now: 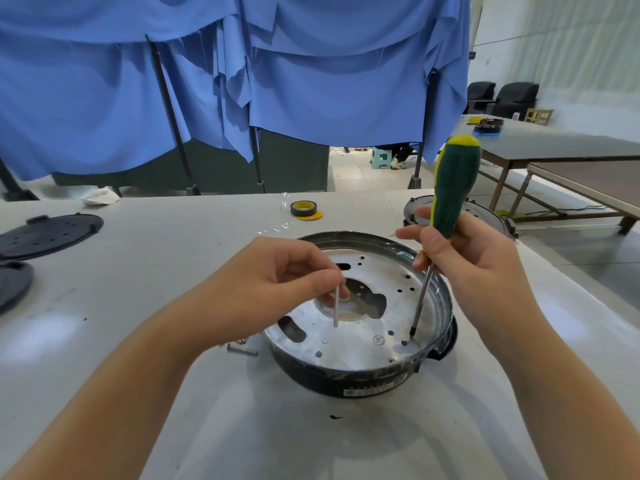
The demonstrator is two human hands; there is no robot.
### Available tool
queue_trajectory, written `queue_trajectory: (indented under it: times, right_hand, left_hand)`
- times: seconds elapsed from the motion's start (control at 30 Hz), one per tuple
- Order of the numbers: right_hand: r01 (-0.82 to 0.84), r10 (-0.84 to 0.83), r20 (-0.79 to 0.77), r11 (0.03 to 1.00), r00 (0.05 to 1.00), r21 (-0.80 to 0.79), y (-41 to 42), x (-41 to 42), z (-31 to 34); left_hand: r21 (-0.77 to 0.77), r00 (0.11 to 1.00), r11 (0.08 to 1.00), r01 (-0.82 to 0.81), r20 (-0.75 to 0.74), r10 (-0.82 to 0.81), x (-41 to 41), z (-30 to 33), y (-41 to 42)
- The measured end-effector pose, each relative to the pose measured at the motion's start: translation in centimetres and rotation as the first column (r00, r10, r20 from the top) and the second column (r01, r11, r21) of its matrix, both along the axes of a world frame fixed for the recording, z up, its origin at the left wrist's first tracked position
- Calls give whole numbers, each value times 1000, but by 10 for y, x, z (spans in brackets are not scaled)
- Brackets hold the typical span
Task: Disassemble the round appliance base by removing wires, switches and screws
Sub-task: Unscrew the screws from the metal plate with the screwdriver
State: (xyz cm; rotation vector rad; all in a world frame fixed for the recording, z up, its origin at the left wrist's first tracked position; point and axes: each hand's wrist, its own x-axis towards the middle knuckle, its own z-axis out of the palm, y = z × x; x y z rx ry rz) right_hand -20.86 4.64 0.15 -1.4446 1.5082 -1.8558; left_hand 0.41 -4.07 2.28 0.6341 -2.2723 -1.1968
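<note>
Round appliance base [360,341] is sitting at the lower centre of the frame on the pale surface [173,271], its dark outer wall nearest the viewer and a silver perforated plate [367,327] lying inside with a large cut-out in the middle. Both forearms are reaching in from the bottom corners of the frame. The left hand [277,282] is hovering over the left part of the plate, its thumb and fingers pinching a thin white stick-like piece [336,306] that is hanging down toward the plate; what that piece is cannot be told. The right hand [460,258] is curling around the green and yellow screwdriver [450,202], holding it tilted, with the shaft running down and its tip touching the plate at the right side near the rim. Just left of the base, small screws [242,348] are lying on the surface. Further back, a roll of dark tape [304,209] with a yellow core is resting at the centre, two dark round covers [48,233] are lying at the left edge, and another round part [460,213] is showing behind the right hand. Beyond the surface, blue cloth [242,81] is hanging over dark stands across the upper frame, and at the upper right other tables [554,147] and dark chairs [512,95] are standing in the room.
</note>
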Motion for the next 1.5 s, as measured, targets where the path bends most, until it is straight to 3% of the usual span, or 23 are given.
queue_trajectory:
  times: [0.2, 0.43, 0.57, 0.83, 0.93, 1.03, 1.17, 1.23, 1.4, 1.5]
  right_hand:
    - [-3, 3, 1, 1000, 1000, 0, 1, 1, 0]
    - [17, -17, -22, 1000, 1000, 6, 0, 3, -1]
    - [21, -20, -34, 1000, 999, 4, 0, 3, -1]
    - [16, -16, -18, 1000, 1000, -1, 1, 6, 0]
    - [5, -6, -22, 1000, 1000, -16, 1, 6, 1]
    - [6, -7, -20, 998, 1000, -62, 1, 8, 3]
    - [24, -33, -67, 991, 997, -132, 0, 10, 16]
    - [21, -37, -138, 993, 990, -118, 1, 10, 23]
    - [-10, 76, -423, 988, 903, 155, 8, 8, 24]
    - [-1, 221, -547, 928, 807, 374, 14, 8, 12]
  left_hand:
    - [36, 978, 977, -211, -3, 211, 39, -17, -16]
    - [73, 855, 852, -518, 26, 518, 71, -61, -47]
    - [3, 836, 840, -543, 95, 541, 74, -78, -52]
    - [-292, 751, 798, -527, 279, 598, 65, -98, -55]
    - [-350, 747, 784, -513, 268, 609, 63, -100, -56]
    - [-391, 755, 734, -556, 132, 642, 61, -97, -55]
    - [-372, 788, 700, -609, -184, 588, 56, -86, -44]
    - [-377, 817, 724, -577, -264, 513, 49, -79, -33]
    - [-436, 917, 807, -398, -218, 334, 31, -71, 0]
    - [-568, 957, 771, -289, -144, 252, 21, -74, 16]
